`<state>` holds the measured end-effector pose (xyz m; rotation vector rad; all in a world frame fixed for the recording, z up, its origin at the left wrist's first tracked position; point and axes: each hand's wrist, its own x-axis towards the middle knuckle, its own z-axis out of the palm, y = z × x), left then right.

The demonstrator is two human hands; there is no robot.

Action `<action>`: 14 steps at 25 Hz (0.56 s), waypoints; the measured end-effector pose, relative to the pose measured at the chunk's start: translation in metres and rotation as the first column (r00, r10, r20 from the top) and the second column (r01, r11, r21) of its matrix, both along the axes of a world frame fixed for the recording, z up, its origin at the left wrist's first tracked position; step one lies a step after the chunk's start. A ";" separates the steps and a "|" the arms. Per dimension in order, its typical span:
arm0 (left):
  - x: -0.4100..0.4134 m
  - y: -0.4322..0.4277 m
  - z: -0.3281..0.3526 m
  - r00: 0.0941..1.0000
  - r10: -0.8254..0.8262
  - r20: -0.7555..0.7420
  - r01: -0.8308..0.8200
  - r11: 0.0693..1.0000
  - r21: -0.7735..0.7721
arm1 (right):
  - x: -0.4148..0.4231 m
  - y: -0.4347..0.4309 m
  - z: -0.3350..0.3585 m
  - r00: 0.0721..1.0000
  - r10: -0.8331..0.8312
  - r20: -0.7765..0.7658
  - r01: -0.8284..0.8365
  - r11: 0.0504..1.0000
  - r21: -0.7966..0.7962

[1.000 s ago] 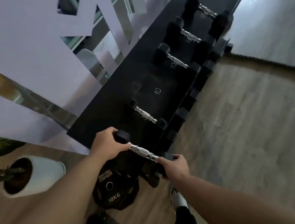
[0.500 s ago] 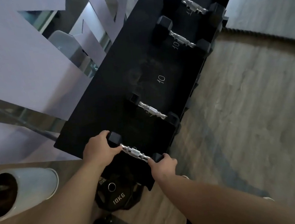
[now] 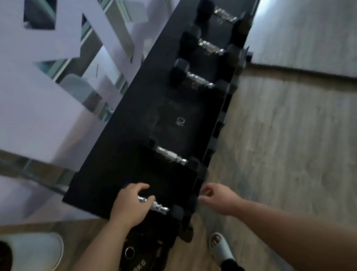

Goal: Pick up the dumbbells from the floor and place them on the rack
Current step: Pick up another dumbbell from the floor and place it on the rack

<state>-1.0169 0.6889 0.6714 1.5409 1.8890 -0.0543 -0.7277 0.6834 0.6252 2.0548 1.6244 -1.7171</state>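
Note:
A long black rack (image 3: 130, 154) runs from near me up to the far right. At its near end lies a black dumbbell with a chrome handle (image 3: 160, 206). My left hand (image 3: 129, 204) rests over the dumbbell's left head and part of the handle, fingers curled on it. My right hand (image 3: 219, 195) hovers just right of the rack's front edge, off the dumbbell, fingers loosely curled and holding nothing. Another dumbbell (image 3: 171, 157) lies in the slot beyond, and three more (image 3: 198, 80) sit further up the rack.
A 10 kg weight plate (image 3: 139, 266) leans on the floor under the rack's near end. A white planter (image 3: 31, 257) stands at the left. My foot in a white shoe (image 3: 221, 249) is on the wooden floor. A mirrored wall runs behind the rack.
The dumbbell has come down onto the near end of the rack. My right hand has let go of its right head and drawn away to the right. My left hand stays on it.

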 end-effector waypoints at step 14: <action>0.524 0.044 0.152 0.767 -0.604 0.216 0.607 0.793 0.060 | 0.509 -0.142 0.167 0.679 -0.734 0.031 0.679 0.644 0.353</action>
